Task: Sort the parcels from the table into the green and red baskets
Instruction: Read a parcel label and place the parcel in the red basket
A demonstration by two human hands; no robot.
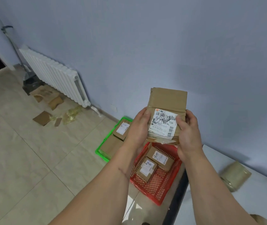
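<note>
A brown cardboard parcel (166,114) with a white shipping label and one flap standing open is held up in front of me, above the baskets. My left hand (138,127) grips its left edge and my right hand (189,135) grips its right edge. On the floor below, the red basket (159,184) holds two labelled parcels. Left of it, against the wall, the green basket (102,151) holds two brown parcels, partly hidden by my left forearm. Another parcel (235,175) lies on the white table (214,200) at the right.
A white radiator (54,75) runs along the blue wall at the left. Cardboard scraps (42,118) and crumpled plastic wrap (71,116) lie on the tiled floor, near a dustpan (30,83). A second parcel corner (263,219) shows at the table's near edge.
</note>
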